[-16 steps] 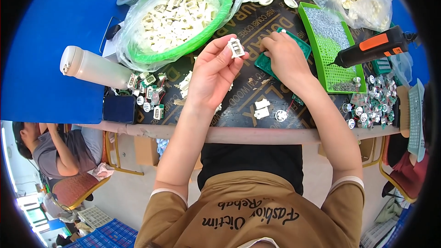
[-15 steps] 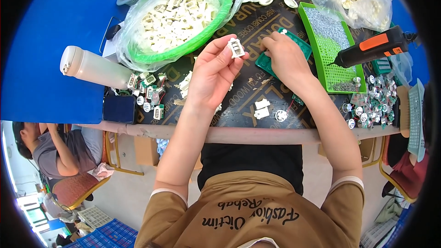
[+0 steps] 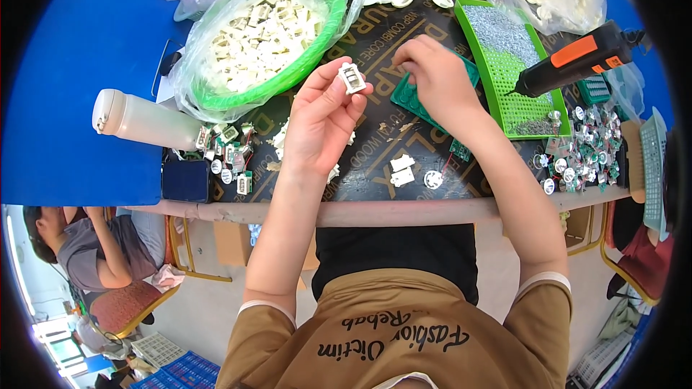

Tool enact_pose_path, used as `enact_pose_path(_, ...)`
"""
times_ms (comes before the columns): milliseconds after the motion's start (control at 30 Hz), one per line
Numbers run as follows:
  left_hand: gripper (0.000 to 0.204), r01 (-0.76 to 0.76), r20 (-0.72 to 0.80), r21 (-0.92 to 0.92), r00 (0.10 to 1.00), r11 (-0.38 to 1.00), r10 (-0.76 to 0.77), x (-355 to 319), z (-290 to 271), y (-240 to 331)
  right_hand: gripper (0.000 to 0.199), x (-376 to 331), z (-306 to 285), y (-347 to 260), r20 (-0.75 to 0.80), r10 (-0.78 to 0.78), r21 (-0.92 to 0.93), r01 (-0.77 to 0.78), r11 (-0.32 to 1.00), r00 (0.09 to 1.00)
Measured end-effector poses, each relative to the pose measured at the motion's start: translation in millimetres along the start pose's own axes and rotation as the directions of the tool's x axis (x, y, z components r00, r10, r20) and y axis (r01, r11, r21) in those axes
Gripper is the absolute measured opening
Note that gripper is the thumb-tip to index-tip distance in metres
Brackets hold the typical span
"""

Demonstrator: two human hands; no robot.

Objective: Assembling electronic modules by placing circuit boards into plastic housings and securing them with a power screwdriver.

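Left of the dark green tray [image 3: 408, 98], the left hand [image 3: 317, 115] pinches a white plastic housing [image 3: 352, 79] between thumb and fingers, slotted face outward, evidently to keep its recesses unobstructed. The right hand [image 3: 440, 78] is curled above that tray; whether it grips anything cannot be told. The electric screwdriver [image 3: 569, 61] sits right of the tray, seemingly for right-hand reach.

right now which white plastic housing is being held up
The white plastic housing pinched in the left hand; the others lie in or on the green basket and dark tabletop.
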State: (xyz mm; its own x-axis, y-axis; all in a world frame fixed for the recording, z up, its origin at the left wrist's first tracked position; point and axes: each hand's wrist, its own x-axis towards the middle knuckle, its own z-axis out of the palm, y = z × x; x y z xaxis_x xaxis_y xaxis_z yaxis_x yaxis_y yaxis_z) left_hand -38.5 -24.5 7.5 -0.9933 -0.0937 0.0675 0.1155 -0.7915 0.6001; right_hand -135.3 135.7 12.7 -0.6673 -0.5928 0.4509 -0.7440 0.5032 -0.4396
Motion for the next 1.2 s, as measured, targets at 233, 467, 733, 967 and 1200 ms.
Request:
enact_pose_path(233,0.028,0.006,0.034,-0.023,0.999,1.000,-0.005,0,-1,-1,0.017,2,-12,0,0.045,0.125,0.666,-0.123,0.736,0.991)
enact_pose_path(467,0.028,0.012,0.007,0.003,1.000,1.000,-0.012,0,0,0,0.015,-1,-14,-17,0.077,0.277,0.819,-0.219,0.530,0.958)
enact_pose_path(733,0.024,0.002,-0.009,0.043,1.000,0.999,-0.002,0,2,-2,0.008,-6,-20,-30,-0.129,0.116,0.657,-0.003,0.754,0.985)
enact_pose_path(967,0.022,0.019,-0.031,0.147,0.999,0.989,-0.015,0,3,-4,0.008,-9,-24,-44,-0.196,0.049,0.551,0.069,0.832,0.979)
enact_pose_path(1200,0.017,0.030,-0.003,0.159,1.000,0.987,-0.029,-2,7,-6,0.012,-4,-6,-33,-0.423,-0.319,0.172,0.421,0.891,0.848)
